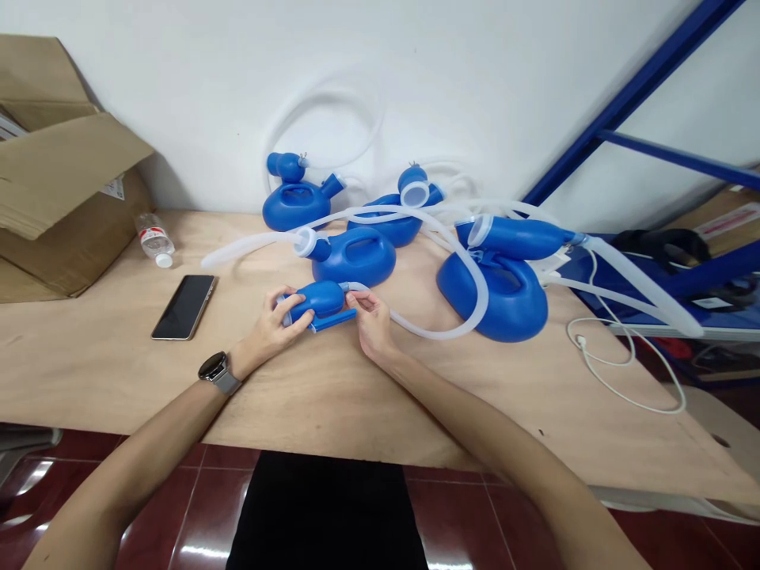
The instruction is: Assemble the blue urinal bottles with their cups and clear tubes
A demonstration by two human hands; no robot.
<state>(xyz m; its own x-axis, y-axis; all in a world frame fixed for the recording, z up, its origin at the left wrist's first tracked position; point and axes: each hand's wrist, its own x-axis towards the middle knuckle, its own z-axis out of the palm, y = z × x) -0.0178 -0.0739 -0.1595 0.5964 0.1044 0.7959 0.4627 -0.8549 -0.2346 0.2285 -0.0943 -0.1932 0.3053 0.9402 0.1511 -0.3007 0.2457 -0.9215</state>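
4 rounded blue plastic jugs with loop handles stand on a pale wooden tabletop [285, 416]: the back-left jug [290, 212], the back-middle jug [389, 230], the front-middle jug [362, 271] and the right jug [504, 313]. There are 4 hollow blue plastic heads. 3 sit on jugs: the back-left head [290, 167], the back-middle head [412, 176] and the right head [526, 237]. The 4th, the held blue head [325, 295], is between the hands, just in front of the front-middle jug, with 1 narrow blue bar [336, 320] along its near side. Translucent hoses overlap too much to count; the hose from the held head [436, 334] curves to the right across the tabletop.

The left forearm, with 1 dark-faced wristwatch [213, 366], angles inward; the left hand [278, 324] grips the head from its wide end, fingers curled over the top. The right forearm slants in from the lower right, and the right hand [374, 323] brings thumb and index finger together at the narrow end, by the hose joint. I cannot tell exactly what those fingertips pinch.

To the left are 1 black-screened phone [184, 307], 1 clear plastic bottle with a white cap [154, 237] and 1 open brown cardboard box [77, 229].
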